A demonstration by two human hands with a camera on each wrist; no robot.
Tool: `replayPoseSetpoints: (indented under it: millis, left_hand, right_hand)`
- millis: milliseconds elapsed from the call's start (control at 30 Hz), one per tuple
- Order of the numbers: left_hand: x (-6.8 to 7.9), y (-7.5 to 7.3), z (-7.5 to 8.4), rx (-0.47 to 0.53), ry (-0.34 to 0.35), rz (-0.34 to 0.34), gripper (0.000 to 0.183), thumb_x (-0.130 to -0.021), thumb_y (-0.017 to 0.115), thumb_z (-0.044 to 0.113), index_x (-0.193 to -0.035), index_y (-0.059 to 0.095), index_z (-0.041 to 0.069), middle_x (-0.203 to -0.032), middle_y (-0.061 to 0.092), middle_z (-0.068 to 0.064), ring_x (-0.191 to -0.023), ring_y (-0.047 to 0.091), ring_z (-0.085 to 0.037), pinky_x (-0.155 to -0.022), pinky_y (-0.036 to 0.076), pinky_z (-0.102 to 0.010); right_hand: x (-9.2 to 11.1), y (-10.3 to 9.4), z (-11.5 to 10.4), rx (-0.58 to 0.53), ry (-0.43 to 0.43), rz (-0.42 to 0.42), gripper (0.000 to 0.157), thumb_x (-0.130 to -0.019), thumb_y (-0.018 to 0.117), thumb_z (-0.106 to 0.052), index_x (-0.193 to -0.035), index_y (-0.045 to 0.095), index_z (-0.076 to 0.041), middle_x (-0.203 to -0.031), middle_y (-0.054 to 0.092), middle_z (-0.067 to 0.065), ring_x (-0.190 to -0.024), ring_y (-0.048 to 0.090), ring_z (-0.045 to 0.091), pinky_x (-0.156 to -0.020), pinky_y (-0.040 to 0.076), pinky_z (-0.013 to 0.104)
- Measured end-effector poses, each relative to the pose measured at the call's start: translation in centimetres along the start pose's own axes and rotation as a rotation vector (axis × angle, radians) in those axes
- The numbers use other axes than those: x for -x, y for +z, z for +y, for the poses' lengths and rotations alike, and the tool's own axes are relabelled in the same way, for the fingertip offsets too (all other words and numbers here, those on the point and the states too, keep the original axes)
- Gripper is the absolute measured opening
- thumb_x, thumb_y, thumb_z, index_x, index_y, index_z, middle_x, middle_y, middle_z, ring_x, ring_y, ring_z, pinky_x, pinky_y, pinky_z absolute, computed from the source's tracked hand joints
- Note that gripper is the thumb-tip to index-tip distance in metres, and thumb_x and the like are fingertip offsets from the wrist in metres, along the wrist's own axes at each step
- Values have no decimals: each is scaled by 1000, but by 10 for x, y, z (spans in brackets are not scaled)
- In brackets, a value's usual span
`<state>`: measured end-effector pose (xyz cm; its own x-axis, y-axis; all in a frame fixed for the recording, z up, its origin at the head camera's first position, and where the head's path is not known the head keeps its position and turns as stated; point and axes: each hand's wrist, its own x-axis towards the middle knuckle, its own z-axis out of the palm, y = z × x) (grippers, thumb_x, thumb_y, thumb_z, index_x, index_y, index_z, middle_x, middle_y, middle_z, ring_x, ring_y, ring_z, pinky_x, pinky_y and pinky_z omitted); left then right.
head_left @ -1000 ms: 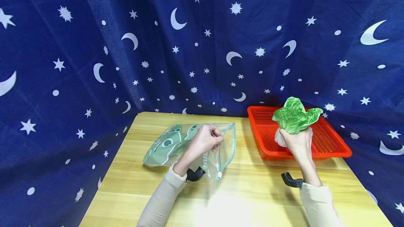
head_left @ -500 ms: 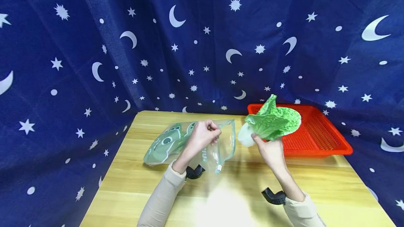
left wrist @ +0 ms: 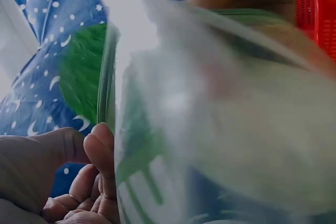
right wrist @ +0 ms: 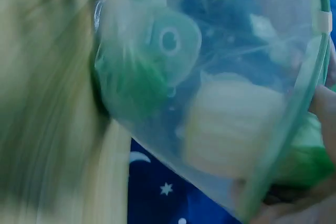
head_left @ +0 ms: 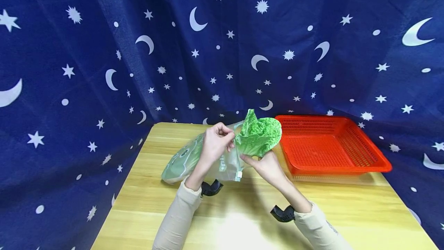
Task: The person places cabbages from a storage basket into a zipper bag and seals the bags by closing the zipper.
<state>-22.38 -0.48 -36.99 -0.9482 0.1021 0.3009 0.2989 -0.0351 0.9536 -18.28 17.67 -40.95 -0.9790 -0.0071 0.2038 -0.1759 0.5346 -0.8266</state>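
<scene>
My left hand (head_left: 216, 142) pinches the upper edge of a clear zip bag (head_left: 223, 167) with a green cartoon print; its white slider (head_left: 239, 174) hangs at the lower end of the mouth. In my right hand (head_left: 265, 165) is a leafy cabbage (head_left: 260, 134), gripped with its leaves up and to the right. The right wrist view shows its pale stem (right wrist: 236, 124) inside the bag through the plastic, while the green leaves stay outside the mouth. Another green shape (right wrist: 139, 85) shows deeper in the bag. The left wrist view has the finger and thumb right at the bag's edge.
A red plastic basket (head_left: 322, 171) stands at the right back of the wooden table (head_left: 138, 211). Behind the table hangs a blue curtain (head_left: 222, 49) with moons and stars. Black camera mounts (head_left: 282, 214) sit below both wrists.
My right hand has carried the cabbage left from over the red basket to the bag, and its stem has entered the mouth. My left hand keeps its pinch and has shifted slightly left and up.
</scene>
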Motion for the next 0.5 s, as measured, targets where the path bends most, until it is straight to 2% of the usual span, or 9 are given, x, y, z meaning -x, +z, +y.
replayPoseSetpoints:
  millis: [167,333,400,500]
  left_hand:
    - [1,-5,5,23,16,13,5,-83,63,-2,-80,61,-4,-76,69,-23,-43,57,-11,-39,48,-25]
    - [2,-6,7,38,31,16,5,-83,63,-1,-79,60,-1,-72,68,-21,-42,57,-12,-39,49,-27]
    - [2,-6,8,51,44,22,6,-83,63,-2,-78,60,-1,-69,67,-22,-42,57,-12,-39,49,-27]
    - [2,-7,9,82,65,35,6,-83,63,-4,-78,59,-3,-69,66,-24,-42,56,-11,-39,49,-27]
  right_hand:
    - [0,-4,6,107,-33,-160,51,-77,78,-26,-119,57,-9,-106,67,7,-93,60,18,-80,52,37]
    - [1,-22,6,192,-110,-335,48,-75,75,-14,-119,56,-9,-103,67,5,-88,59,15,-74,51,29]
    - [1,-29,7,217,-126,-351,41,-75,73,-8,-113,58,-8,-97,67,4,-82,61,15,-70,51,29]
    - [0,-35,11,285,-141,-278,33,-78,70,-5,-109,59,-7,-91,65,5,-77,59,15,-65,49,29]
